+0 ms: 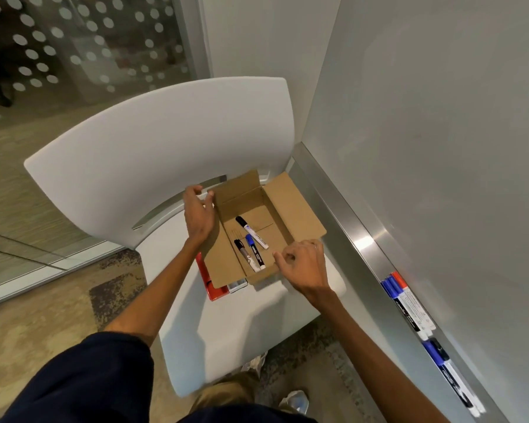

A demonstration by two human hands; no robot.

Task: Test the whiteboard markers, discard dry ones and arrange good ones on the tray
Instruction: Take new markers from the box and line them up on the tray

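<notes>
Three capped markers [254, 235] (two black, one blue) in open cardboard box [293, 206]

The box [283, 198] at centre is matt brown cardboard. The chair [165, 141] beneath looks like smooth white plastic. At right, the tray [342, 215] is brushed, shiny metal. The carpet [43, 315] at lower left looks rough.

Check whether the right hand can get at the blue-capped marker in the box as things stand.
Probably yes. The cardboard box has its flaps folded open, the blue-capped marker lies uncovered on its floor, and the right hand is at the near right corner with nothing between them.
</notes>
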